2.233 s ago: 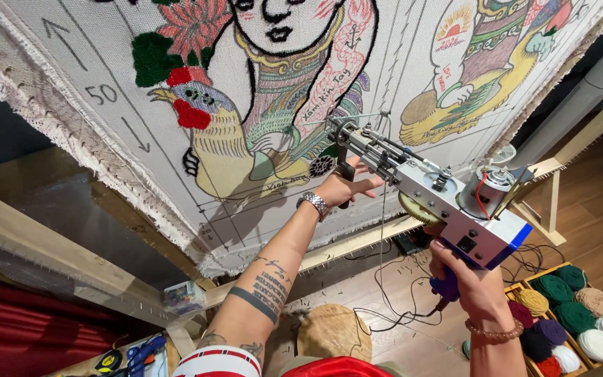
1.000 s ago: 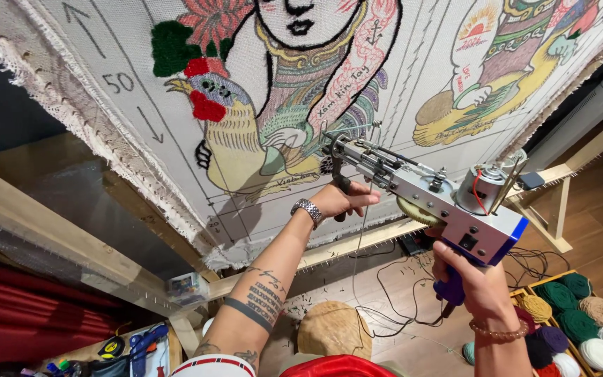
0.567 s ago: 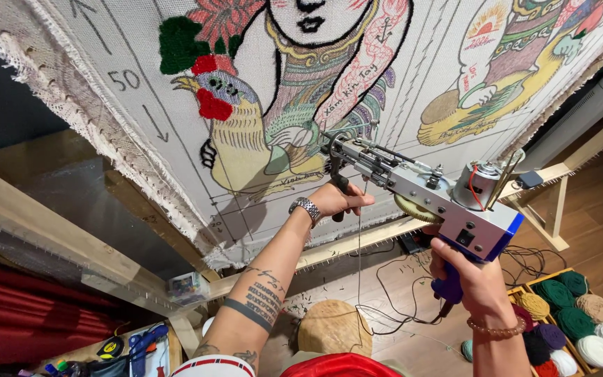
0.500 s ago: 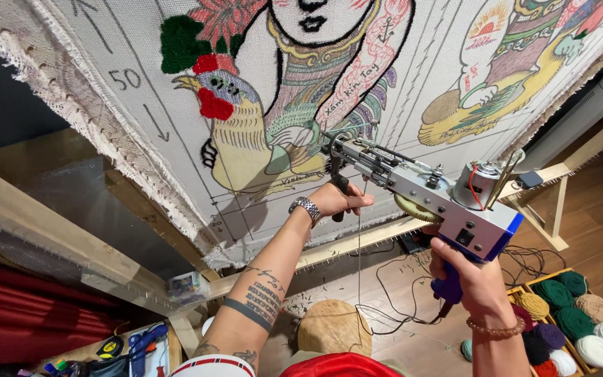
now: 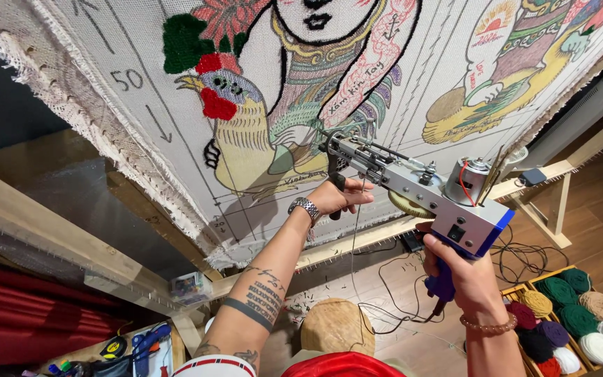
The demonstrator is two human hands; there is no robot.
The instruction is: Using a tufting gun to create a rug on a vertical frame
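Observation:
I hold a silver and blue tufting gun [image 5: 420, 192] with both hands, its needle tip close to the stretched canvas [image 5: 413, 77]. My right hand [image 5: 458, 276] grips the purple rear handle under the blue body. My left hand [image 5: 336, 197] wraps the black front handle below the barrel. The canvas carries a partly tufted picture: a yellow bird with red and green patches [image 5: 228, 126] and a tattooed figure. A thin yarn strand [image 5: 352, 279] hangs down from the gun.
A wooden frame beam [image 5: 50, 237] holds the canvas. A crate of several coloured yarn balls [image 5: 574, 324] sits on the wood floor at lower right. Cables [image 5: 385, 293] and a woven basket [image 5: 336, 328] lie below. Tools fill a tray [image 5: 134, 345] at lower left.
The view has tilted slightly so the canvas and bird sit lower in frame. Both hands keep their grip on the gun, which stays near the same spot on the canvas.

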